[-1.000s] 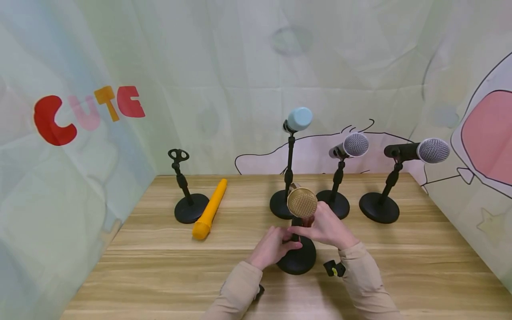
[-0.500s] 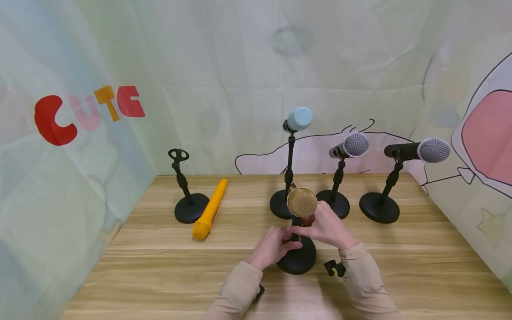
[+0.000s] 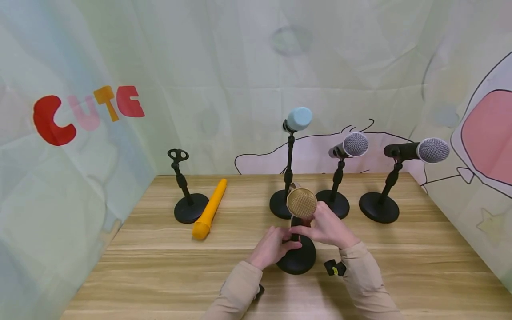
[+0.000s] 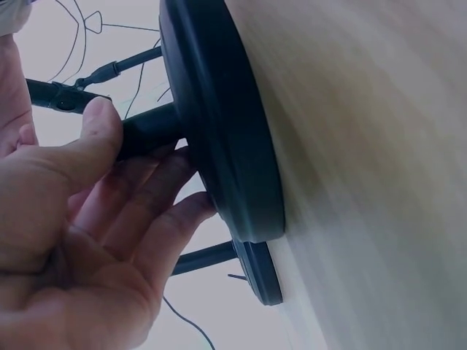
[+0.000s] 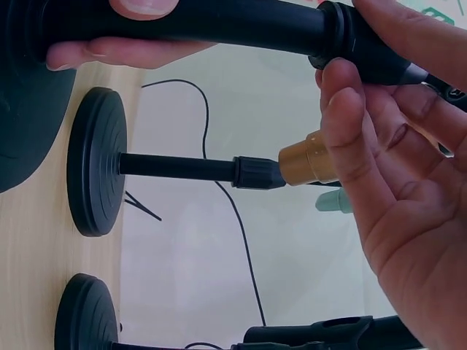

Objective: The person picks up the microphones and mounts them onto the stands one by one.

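A desktop microphone stand with a round black base [image 3: 297, 260] stands in front of the person, bearing a microphone with a gold mesh head [image 3: 302, 202] tilted toward the viewer. My left hand [image 3: 271, 247] holds the lower pole [image 4: 151, 131] just above the base, thumb on one side and fingers on the other. Higher up, my right hand [image 3: 331, 226] pinches the black collar [image 5: 337, 35] of the same stand between thumb and fingers. The right wrist view also has a gold microphone tail [image 5: 305, 160] beside the fingers.
Behind stand three more stands, with a light blue microphone [image 3: 300, 118], a silver-headed white one [image 3: 355, 145] and a black one [image 3: 408, 151]. To the left, a yellow-orange microphone [image 3: 210, 209] lies by a stand with a bare clip [image 3: 178, 155]. A printed cloth backdrop [image 3: 208, 89] encloses the table.
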### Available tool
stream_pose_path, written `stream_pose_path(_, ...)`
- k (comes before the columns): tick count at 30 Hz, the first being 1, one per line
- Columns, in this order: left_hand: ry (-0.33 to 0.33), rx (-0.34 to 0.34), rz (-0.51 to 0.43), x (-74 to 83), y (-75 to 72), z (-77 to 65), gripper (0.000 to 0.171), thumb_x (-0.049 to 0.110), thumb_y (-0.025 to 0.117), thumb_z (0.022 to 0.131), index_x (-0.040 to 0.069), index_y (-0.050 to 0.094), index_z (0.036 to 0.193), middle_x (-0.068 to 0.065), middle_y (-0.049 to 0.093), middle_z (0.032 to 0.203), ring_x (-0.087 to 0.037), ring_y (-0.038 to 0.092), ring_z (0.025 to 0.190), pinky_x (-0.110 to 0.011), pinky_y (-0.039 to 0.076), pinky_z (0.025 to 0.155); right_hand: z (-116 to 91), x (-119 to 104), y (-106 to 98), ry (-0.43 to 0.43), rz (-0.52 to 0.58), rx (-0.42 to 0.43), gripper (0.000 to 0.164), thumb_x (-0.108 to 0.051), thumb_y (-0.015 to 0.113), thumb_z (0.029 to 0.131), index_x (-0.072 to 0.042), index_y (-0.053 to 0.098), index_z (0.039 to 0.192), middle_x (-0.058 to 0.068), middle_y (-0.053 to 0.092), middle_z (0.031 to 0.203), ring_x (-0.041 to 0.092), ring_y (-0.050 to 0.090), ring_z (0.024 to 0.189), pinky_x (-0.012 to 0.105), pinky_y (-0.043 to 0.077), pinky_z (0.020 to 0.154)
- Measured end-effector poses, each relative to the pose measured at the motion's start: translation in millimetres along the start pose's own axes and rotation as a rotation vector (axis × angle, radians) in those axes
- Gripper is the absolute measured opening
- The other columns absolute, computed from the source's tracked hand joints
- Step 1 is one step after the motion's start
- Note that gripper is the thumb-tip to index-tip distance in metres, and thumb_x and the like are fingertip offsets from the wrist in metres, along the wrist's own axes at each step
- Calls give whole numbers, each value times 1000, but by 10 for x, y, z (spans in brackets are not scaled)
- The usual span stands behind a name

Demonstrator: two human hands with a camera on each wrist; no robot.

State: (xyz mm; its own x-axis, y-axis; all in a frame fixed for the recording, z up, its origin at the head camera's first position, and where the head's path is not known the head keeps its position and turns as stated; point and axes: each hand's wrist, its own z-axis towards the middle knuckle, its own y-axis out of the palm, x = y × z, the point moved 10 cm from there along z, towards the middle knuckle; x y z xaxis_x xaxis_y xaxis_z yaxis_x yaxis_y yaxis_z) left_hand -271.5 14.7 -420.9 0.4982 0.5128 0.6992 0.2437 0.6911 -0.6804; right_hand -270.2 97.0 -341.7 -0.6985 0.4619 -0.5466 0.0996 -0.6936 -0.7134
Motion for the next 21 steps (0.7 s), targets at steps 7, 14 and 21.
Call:
stream_pose_path(7,-5,6,11,0,-1,-1,19,15,76,90,7,66,75,11,33,55,0,29,54,-16,20,51,-1,11,15,-4,13,-22,25,-11,84,80,-7,64,93,-5,63,68,-2,50,65,22,44,56)
stream_pose_path(14,4,9,30,0,1,-2,18,17,76,90,9,69,76,11,43,57,0,36,57,-13,27,54,-11,37,41,-7,67,-47,24,-7,82,82,-6,65,99,2,69,80,-2,55,68,26,51,60)
stream_pose_path(21,21,13,23,9,-5,0,15,16,76,90,8,71,78,11,46,58,0,38,58,-13,28,54,-10,49,61,-27,120,-57,23,-4,80,83,-3,67,102,6,72,93,0,59,72,23,51,64)
